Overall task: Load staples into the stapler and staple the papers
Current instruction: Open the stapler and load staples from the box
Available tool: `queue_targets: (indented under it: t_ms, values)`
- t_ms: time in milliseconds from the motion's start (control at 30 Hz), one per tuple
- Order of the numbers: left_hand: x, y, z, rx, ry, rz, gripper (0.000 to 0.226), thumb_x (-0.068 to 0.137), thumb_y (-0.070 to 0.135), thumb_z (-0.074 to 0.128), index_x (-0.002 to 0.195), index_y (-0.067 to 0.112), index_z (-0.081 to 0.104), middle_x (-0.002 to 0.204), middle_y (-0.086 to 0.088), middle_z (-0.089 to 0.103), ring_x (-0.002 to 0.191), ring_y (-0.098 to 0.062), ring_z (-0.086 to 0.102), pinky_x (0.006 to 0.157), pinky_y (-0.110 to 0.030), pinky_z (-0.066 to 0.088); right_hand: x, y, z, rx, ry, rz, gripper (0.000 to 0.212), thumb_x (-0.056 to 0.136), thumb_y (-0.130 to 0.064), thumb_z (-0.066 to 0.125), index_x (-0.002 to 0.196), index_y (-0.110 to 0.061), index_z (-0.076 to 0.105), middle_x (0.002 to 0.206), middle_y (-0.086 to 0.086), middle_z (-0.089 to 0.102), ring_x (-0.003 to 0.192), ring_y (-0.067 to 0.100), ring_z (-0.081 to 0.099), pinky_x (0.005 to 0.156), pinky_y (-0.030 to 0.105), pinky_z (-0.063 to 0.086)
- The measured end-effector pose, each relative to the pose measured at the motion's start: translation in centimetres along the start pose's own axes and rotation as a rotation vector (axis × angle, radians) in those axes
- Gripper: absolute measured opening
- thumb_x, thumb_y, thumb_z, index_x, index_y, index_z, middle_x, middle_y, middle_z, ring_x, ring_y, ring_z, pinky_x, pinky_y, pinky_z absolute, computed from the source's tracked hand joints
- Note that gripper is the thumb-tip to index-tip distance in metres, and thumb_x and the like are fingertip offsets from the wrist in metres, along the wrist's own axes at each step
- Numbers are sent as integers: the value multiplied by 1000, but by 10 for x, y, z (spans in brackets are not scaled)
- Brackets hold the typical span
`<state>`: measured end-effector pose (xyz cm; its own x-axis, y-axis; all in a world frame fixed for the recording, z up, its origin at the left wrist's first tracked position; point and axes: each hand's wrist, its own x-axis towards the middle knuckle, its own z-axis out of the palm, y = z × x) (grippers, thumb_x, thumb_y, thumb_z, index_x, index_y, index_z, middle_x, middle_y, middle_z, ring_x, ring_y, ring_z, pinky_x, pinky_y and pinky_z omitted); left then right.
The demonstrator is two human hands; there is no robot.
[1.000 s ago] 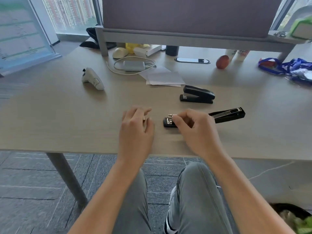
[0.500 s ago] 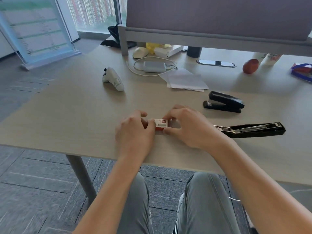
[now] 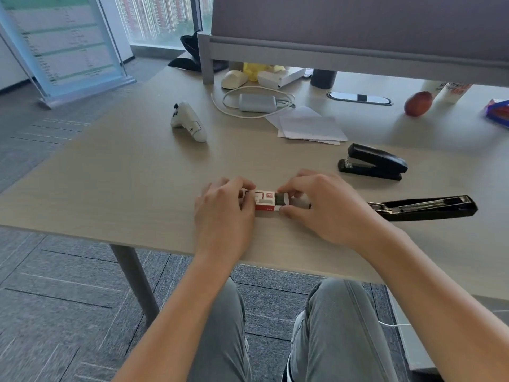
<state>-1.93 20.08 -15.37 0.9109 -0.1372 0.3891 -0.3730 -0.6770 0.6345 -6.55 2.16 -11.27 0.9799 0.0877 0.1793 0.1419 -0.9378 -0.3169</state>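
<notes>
A small red and white staple box [image 3: 265, 201] lies on the wooden desk [image 3: 115, 175] near its front edge. My left hand [image 3: 224, 213] grips the box's left end and my right hand [image 3: 322, 206] pinches its right end, where the inner tray looks partly slid out. A black stapler [image 3: 424, 207] lies flipped open flat to the right of my right hand, its metal staple channel showing. A second black stapler [image 3: 374, 161] sits closed behind it. A few white papers [image 3: 308, 125] lie farther back.
A white game controller [image 3: 188, 122] stands at the left. At the back are a grey charger with a looped white cable [image 3: 256, 102], a cream mouse [image 3: 234, 78], a red apple [image 3: 418, 103] and a grey partition [image 3: 358, 51]. My knees are under the desk's front edge.
My right hand left the open stapler's end and joined my left hand on the staple box. The view swung left, so the staplers now sit farther right.
</notes>
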Motion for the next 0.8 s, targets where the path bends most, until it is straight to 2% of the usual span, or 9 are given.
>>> queue_targets:
  t_ms: [67,133,233,367,567,633,733,800]
  values:
    - [-2,0,2,8,-3,86,24,92,24,62,115,25,69,112,4,59,109,-18,49,90,-37,46,-4,0,0,2,16,3,29,90,-36,72,118,-30,74,104,-10,65,93,15,60,79,31,39]
    - [-5,1,5,14,-83,225,32,92,25,60,123,22,66,123,4,60,115,-18,49,95,-38,45,-6,0,0,9,20,4,28,91,-37,72,118,-30,74,104,-9,64,95,16,60,81,33,40]
    - [-5,-1,7,62,-191,322,32,92,25,56,124,24,63,120,9,63,112,-17,53,93,-39,46,-9,1,-1,8,21,19,28,90,-37,72,117,-29,74,104,-6,65,97,19,62,83,35,43]
    - [-5,-3,7,52,-174,299,26,93,23,59,118,25,65,115,11,65,108,-16,53,90,-38,45,-12,5,-3,-5,10,41,29,89,-39,72,117,-29,73,105,-8,66,98,19,63,92,41,47]
    - [-4,-5,8,37,-163,304,26,91,20,61,116,23,67,113,8,66,107,-19,55,90,-41,48,-14,12,-6,37,16,43,41,88,-46,74,123,-27,72,112,-8,66,104,17,63,95,42,50]
    - [-4,-5,8,35,-172,310,26,91,21,60,117,23,66,113,9,66,106,-18,55,90,-42,48,-13,13,-4,88,65,37,32,93,-43,69,120,-26,73,110,-9,66,103,16,63,92,42,51]
    - [-4,-6,8,35,-169,311,26,92,22,60,117,23,66,114,9,66,107,-19,55,90,-42,48,-11,12,-1,117,129,36,15,98,-28,63,106,-27,76,103,-8,65,96,17,61,86,42,52]
    - [-4,-6,8,36,-166,308,26,92,23,60,117,24,66,113,9,66,107,-18,55,90,-42,48,-10,9,-1,90,132,68,12,96,-32,64,96,-28,75,101,-9,62,95,17,59,85,40,49]
